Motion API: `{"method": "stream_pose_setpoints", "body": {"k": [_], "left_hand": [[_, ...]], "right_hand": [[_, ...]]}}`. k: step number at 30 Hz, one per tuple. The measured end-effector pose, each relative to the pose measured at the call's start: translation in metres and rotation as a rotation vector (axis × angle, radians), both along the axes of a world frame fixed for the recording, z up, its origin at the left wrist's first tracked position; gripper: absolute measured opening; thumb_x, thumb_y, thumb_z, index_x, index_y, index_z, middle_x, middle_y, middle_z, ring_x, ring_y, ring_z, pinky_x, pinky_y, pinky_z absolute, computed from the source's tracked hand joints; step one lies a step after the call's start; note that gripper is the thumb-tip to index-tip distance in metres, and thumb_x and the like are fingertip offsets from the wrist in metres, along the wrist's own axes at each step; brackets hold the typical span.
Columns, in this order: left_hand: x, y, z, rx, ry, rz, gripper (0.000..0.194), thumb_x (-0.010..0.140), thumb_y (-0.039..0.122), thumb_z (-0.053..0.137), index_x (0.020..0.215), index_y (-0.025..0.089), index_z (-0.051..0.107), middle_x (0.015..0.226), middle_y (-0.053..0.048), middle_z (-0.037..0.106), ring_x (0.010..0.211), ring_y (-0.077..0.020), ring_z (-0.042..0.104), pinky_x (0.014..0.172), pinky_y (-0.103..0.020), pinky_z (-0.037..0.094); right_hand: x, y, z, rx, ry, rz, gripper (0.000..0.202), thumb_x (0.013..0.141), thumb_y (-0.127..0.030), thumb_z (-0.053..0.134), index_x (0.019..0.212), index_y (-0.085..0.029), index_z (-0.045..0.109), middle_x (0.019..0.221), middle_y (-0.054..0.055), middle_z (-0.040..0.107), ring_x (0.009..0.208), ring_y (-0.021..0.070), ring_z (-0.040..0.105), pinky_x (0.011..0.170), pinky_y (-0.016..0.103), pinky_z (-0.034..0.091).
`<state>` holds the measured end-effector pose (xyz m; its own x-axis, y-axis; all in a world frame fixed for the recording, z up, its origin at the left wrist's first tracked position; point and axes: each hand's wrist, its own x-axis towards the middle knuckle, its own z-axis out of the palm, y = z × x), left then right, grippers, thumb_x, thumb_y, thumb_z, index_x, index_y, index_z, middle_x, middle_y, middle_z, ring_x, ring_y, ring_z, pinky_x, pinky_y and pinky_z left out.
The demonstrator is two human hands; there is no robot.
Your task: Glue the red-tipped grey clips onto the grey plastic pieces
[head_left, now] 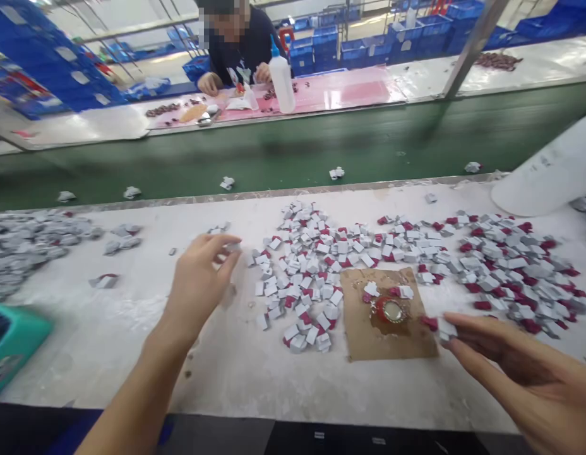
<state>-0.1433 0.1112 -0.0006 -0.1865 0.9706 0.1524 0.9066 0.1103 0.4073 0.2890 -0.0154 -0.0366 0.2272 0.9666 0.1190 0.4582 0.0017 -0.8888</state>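
My right hand [506,360] pinches a small grey and dark red piece [447,329] between thumb and fingertips, just right of a brown cardboard square [364,341]. On the cardboard stands a small round red container with a beaded rim [393,311], with two grey and red pieces behind it. My left hand [203,272] is over the white table, left of the middle pile of grey and red pieces [316,265]. Its thumb and forefinger come close together around something small and greyish that I cannot make out.
A larger grey pile [28,246] lies at the left, above a teal bin [21,341]. More pieces [520,272] spread at the right, near a big white container [549,170]. Beyond the green belt [274,148], which carries several pieces, a person [243,50] sits near a white bottle [282,82].
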Motion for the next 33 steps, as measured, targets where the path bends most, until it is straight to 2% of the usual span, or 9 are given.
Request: {"method": "stream_pose_setpoints", "body": {"k": [2, 5, 10, 12, 16, 19, 23, 28, 33], "left_hand": [[-0.002, -0.026, -0.009, 0.004, 0.040, -0.007, 0.019, 0.098, 0.041, 0.064, 0.109, 0.033, 0.077, 0.112, -0.005, 0.078, 0.089, -0.0293, 0.079, 0.090, -0.045, 0.068], [-0.006, -0.056, -0.026, 0.025, 0.101, -0.015, 0.018, 0.102, 0.042, 0.063, 0.115, 0.037, 0.076, 0.123, -0.004, 0.080, 0.096, -0.0319, 0.082, 0.089, -0.049, 0.069], [-0.006, -0.079, -0.043, 0.121, 0.091, -0.041, 0.030, 0.104, 0.051, 0.061, 0.109, 0.031, 0.083, 0.122, -0.006, 0.087, 0.107, -0.0326, 0.085, 0.087, -0.043, 0.068], [-0.009, -0.080, -0.043, 0.077, 0.000, 0.032, 0.031, 0.098, 0.054, 0.066, 0.101, 0.029, 0.084, 0.119, -0.006, 0.087, 0.100, -0.0313, 0.085, 0.091, -0.043, 0.068], [-0.020, -0.082, -0.038, -0.182, -0.197, 0.196, 0.039, 0.078, 0.066, 0.085, 0.099, 0.033, 0.084, 0.114, -0.003, 0.089, 0.104, -0.0351, 0.085, 0.081, -0.040, 0.069], [-0.019, -0.092, -0.030, -0.242, -0.222, 0.232, 0.041, 0.080, 0.069, 0.086, 0.107, 0.038, 0.086, 0.117, 0.001, 0.089, 0.106, -0.0340, 0.083, 0.080, -0.038, 0.066], [-0.011, -0.105, -0.021, -0.253, -0.280, 0.158, 0.038, 0.094, 0.065, 0.077, 0.113, 0.035, 0.087, 0.113, -0.003, 0.087, 0.103, -0.0316, 0.081, 0.086, -0.038, 0.063], [-0.015, -0.108, -0.018, -0.265, -0.297, 0.086, 0.039, 0.093, 0.063, 0.080, 0.109, 0.028, 0.087, 0.094, -0.005, 0.080, 0.093, -0.0293, 0.077, 0.093, -0.040, 0.063], [-0.022, -0.104, -0.017, -0.321, -0.250, 0.001, 0.050, 0.090, 0.077, 0.081, 0.108, 0.032, 0.091, 0.106, -0.007, 0.086, 0.095, -0.0315, 0.082, 0.086, -0.040, 0.070]], "right_hand": [[-0.015, 0.004, 0.007, 0.001, 0.054, 0.046, 0.018, 0.095, -0.046, 0.095, 0.110, -0.036, 0.097, 0.098, 0.003, 0.093, 0.077, 0.0258, 0.091, 0.078, 0.029, 0.079], [-0.027, 0.010, 0.010, 0.004, 0.051, 0.090, 0.014, 0.101, -0.037, 0.090, 0.115, -0.035, 0.095, 0.111, 0.002, 0.093, 0.093, 0.0225, 0.092, 0.087, 0.025, 0.078], [-0.035, 0.016, 0.007, 0.050, 0.011, 0.154, 0.017, 0.107, -0.026, 0.083, 0.119, -0.035, 0.092, 0.114, 0.000, 0.092, 0.099, 0.0202, 0.090, 0.091, 0.028, 0.077], [-0.037, 0.017, 0.007, 0.069, -0.022, 0.170, 0.017, 0.106, -0.024, 0.083, 0.118, -0.033, 0.092, 0.112, -0.001, 0.092, 0.098, 0.0197, 0.090, 0.089, 0.028, 0.077], [-0.038, 0.017, 0.008, 0.071, -0.066, 0.193, 0.016, 0.108, -0.022, 0.081, 0.118, -0.031, 0.090, 0.112, -0.001, 0.092, 0.098, 0.0193, 0.090, 0.088, 0.028, 0.076], [-0.037, 0.014, 0.007, 0.058, -0.072, 0.201, 0.016, 0.109, -0.024, 0.080, 0.119, -0.032, 0.089, 0.114, -0.001, 0.091, 0.099, 0.0189, 0.090, 0.089, 0.028, 0.075], [-0.034, 0.007, 0.002, 0.046, -0.092, 0.176, 0.015, 0.110, -0.032, 0.081, 0.121, -0.037, 0.090, 0.117, -0.003, 0.090, 0.099, 0.0193, 0.088, 0.093, 0.030, 0.073], [-0.032, 0.004, -0.001, 0.027, -0.061, 0.162, 0.012, 0.108, -0.038, 0.085, 0.119, -0.042, 0.090, 0.116, -0.005, 0.090, 0.098, 0.0186, 0.087, 0.092, 0.028, 0.072], [-0.032, 0.007, 0.004, -0.007, 0.040, 0.122, 0.013, 0.106, -0.040, 0.088, 0.118, -0.039, 0.093, 0.115, -0.001, 0.091, 0.098, 0.0222, 0.088, 0.091, 0.032, 0.077]]}}
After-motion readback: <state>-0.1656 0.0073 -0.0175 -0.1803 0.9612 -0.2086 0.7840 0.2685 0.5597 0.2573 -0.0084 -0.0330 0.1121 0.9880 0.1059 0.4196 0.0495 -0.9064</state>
